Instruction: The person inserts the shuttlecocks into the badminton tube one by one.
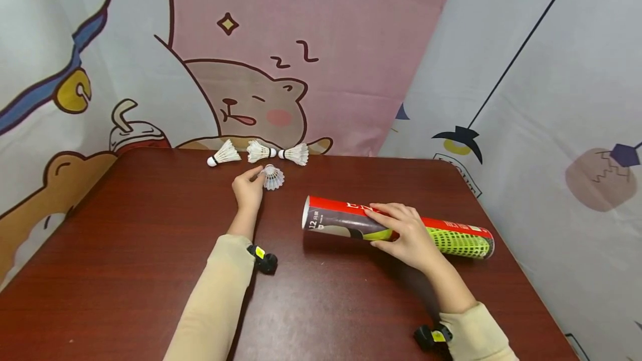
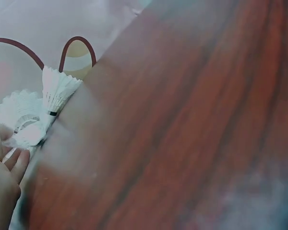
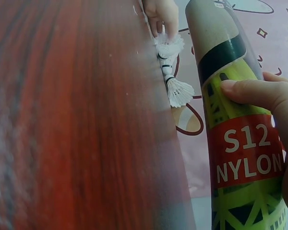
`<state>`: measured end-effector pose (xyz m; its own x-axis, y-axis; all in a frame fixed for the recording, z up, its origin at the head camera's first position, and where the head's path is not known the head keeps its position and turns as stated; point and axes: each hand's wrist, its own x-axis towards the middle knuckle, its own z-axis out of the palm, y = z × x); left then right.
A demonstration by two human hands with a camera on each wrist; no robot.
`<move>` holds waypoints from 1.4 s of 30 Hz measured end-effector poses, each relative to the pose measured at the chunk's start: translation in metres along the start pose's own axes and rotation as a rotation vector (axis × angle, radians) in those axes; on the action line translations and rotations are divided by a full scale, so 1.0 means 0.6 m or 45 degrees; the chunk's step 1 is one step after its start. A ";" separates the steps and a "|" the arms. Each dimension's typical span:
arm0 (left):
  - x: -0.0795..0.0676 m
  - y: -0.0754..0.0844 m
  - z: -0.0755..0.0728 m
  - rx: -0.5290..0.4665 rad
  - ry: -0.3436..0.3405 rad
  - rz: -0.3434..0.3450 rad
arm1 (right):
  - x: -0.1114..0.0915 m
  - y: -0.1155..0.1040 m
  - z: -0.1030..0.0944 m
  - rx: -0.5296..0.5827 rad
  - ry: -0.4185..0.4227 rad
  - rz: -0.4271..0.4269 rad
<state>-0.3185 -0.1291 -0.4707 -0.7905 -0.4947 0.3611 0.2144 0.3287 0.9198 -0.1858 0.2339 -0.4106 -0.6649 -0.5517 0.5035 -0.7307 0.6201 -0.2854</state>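
Note:
My left hand pinches a white shuttlecock near its base, and the feathered skirt spreads toward the front of the table. In the left wrist view, fingertips touch the round base of that shuttlecock. My right hand grips a long shuttlecock tube, red, grey and lime green, around its middle. The tube lies roughly sideways, its pale end toward the left. In the right wrist view, the thumb presses on the tube above the words "S12 NYLON".
Along the table's back edge lie three more shuttlecocks: one at the left, one in the middle and one at the right. The last two have their bases facing each other. A printed cloth hangs behind the brown table.

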 end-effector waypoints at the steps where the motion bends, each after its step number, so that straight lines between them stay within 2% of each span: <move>1: -0.001 0.001 -0.002 -0.001 0.011 -0.017 | 0.000 0.000 0.000 0.000 -0.001 0.001; 4: -0.003 0.006 -0.009 -0.032 0.015 -0.056 | 0.000 0.000 0.001 0.002 -0.002 -0.001; 10: -0.010 0.017 -0.022 -0.095 -0.063 -0.051 | 0.001 -0.002 0.000 -0.004 0.003 -0.010; 15: -0.017 0.024 -0.032 -0.112 -0.099 0.017 | 0.001 -0.002 -0.001 -0.010 0.005 -0.015; 21: -0.026 0.031 -0.042 -0.139 -0.120 0.140 | -0.001 0.000 0.001 -0.011 -0.003 -0.013; 24: -0.031 0.037 -0.046 -0.139 -0.146 0.169 | -0.001 0.002 0.002 -0.013 -0.004 -0.014; 32: -0.047 0.063 -0.056 -0.207 -0.230 0.127 | -0.001 0.003 0.002 -0.011 0.003 -0.020; 42: -0.080 0.100 -0.071 -0.320 -0.410 -0.048 | -0.002 0.007 0.004 -0.015 0.017 -0.036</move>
<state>-0.2433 -0.1197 -0.4264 -0.9312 -0.2122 0.2962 0.2836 0.0883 0.9549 -0.1885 0.2357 -0.4141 -0.6418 -0.5615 0.5223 -0.7472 0.6110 -0.2613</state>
